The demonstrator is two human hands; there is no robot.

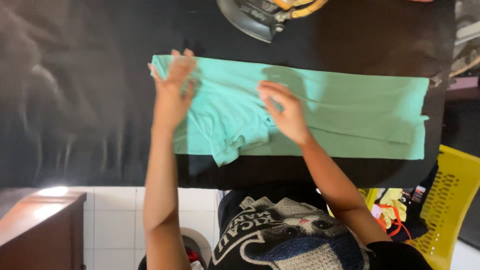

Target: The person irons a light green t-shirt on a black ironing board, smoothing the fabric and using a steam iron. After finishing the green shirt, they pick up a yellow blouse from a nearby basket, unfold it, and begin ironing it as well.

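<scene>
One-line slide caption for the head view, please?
Left hand and right hand flat on a folded mint-green garment on a dark cloth-covered table.
</scene>
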